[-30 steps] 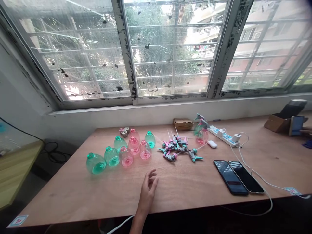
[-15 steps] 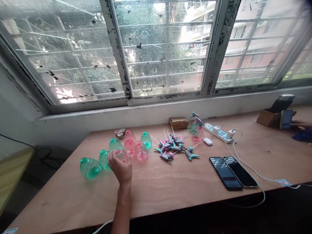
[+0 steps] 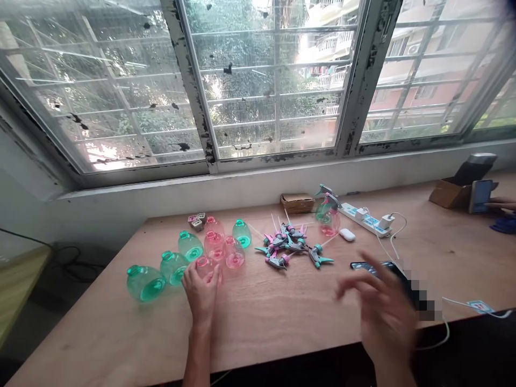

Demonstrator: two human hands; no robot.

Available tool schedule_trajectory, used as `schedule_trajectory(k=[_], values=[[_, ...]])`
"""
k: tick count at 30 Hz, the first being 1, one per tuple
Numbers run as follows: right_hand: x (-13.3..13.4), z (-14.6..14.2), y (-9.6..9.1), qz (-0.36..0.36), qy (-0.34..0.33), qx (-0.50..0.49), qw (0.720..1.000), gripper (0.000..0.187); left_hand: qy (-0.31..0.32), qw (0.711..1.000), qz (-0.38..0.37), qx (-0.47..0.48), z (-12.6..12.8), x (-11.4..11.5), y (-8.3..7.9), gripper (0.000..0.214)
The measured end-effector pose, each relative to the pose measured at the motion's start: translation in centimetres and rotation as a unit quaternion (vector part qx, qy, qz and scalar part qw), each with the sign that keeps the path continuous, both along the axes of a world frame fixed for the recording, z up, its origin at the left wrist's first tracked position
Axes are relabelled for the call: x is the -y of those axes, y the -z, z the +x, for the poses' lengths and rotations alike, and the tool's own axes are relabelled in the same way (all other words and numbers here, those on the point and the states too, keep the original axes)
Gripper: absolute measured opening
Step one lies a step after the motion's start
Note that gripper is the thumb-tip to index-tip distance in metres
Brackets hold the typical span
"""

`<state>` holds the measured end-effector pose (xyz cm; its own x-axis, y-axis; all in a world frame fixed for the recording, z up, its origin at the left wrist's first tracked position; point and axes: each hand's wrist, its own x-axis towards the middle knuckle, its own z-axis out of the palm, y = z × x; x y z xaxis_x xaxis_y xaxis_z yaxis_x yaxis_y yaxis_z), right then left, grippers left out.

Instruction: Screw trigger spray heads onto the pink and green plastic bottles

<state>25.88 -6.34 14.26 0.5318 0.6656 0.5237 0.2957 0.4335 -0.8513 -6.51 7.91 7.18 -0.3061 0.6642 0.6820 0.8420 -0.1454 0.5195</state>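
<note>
My left hand (image 3: 201,293) is closed around a small pink plastic bottle (image 3: 203,264) at the near end of a cluster of bottles. Green bottles (image 3: 143,282) lie to its left, and more pink bottles (image 3: 234,257) stand behind it. My right hand (image 3: 381,309) hovers over the table's front right, blurred by motion, with its fingers spread and nothing in them. It is in front of two dark phones (image 3: 397,269) and hides part of them. A pile of pink and teal spray heads (image 3: 282,247) lies between the hands, further back.
An assembled spray bottle (image 3: 328,217), a small cardboard box (image 3: 297,203), a white power strip (image 3: 365,219) with a charger cable and a white case (image 3: 346,234) stand behind. At far right another person's hand (image 3: 502,203) holds a phone (image 3: 479,194) beside a box (image 3: 449,194).
My left hand moved left from the table's front to the bottles and closed on a pink one. My right hand has come into view at the front right, moving fast.
</note>
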Motion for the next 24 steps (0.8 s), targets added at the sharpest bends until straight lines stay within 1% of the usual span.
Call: schedule_trajectory(k=[1,3,4,5,6,7,9,11,13,15,17,19,21,23,24], values=[[-1.1,0.3,1.0,-0.037,-0.002,0.025,0.999,0.034,0.018,1.000,-0.008,-0.002,0.3,0.8,0.4,0.062],[-3.6,1.2,3.8,-0.106,0.017,0.090,0.990,0.037,0.046,0.999,-0.027,0.002,1.5,2.9,1.3,0.063],[-4.8,1.6,5.5,-0.122,0.031,0.117,0.985,0.039,0.052,0.998,-0.037,0.009,2.3,4.1,1.8,0.066],[-5.9,1.8,7.1,-0.122,0.054,0.154,0.979,0.040,0.058,0.997,-0.047,0.018,3.3,5.3,2.4,0.069],[-6.9,1.9,8.6,-0.122,0.063,0.190,0.972,0.039,0.068,0.995,-0.059,0.034,4.2,6.4,2.9,0.070],[-7.8,1.7,9.8,-0.119,0.050,0.214,0.968,0.037,0.099,0.988,-0.090,0.076,5.2,7.4,3.3,0.071],[-9.2,0.6,11.2,-0.119,-0.022,0.265,0.957,0.036,0.158,0.962,-0.148,0.165,6.7,8.6,4.0,0.072],[-10.4,-1.2,11.5,-0.137,-0.083,0.323,0.933,0.039,0.196,0.939,-0.175,0.223,7.5,9.1,4.2,0.076],[-11.6,-3.1,11.3,-0.163,-0.111,0.359,0.912,0.049,0.217,0.925,-0.190,0.248,7.7,9.0,4.3,0.078],[-12.6,-4.5,11.0,-0.175,-0.121,0.364,0.907,0.052,0.231,0.920,-0.204,0.244,7.6,8.8,4.3,0.077],[-13.0,-5.2,10.8,-0.173,-0.126,0.355,0.910,0.049,0.234,0.927,-0.215,0.199,7.5,8.7,4.4,0.079],[-12.6,-5.3,10.5,-0.162,-0.138,0.341,0.916,0.042,0.234,0.939,-0.216,0.128,7.5,8.7,4.4,0.081],[-11.2,-5.0,9.9,-0.143,-0.154,0.325,0.922,0.036,0.241,0.944,-0.210,0.076,7.7,8.7,4.4,0.080],[-9.2,-4.4,8.9,-0.118,-0.152,0.289,0.938,0.033,0.255,0.944,-0.198,0.070,7.8,8.8,4.4,0.078],[-8.1,-4.1,8.4,-0.104,-0.134,0.254,0.952,0.033,0.260,0.944,-0.189,0.079,7.8,8.8,4.3,0.077]])
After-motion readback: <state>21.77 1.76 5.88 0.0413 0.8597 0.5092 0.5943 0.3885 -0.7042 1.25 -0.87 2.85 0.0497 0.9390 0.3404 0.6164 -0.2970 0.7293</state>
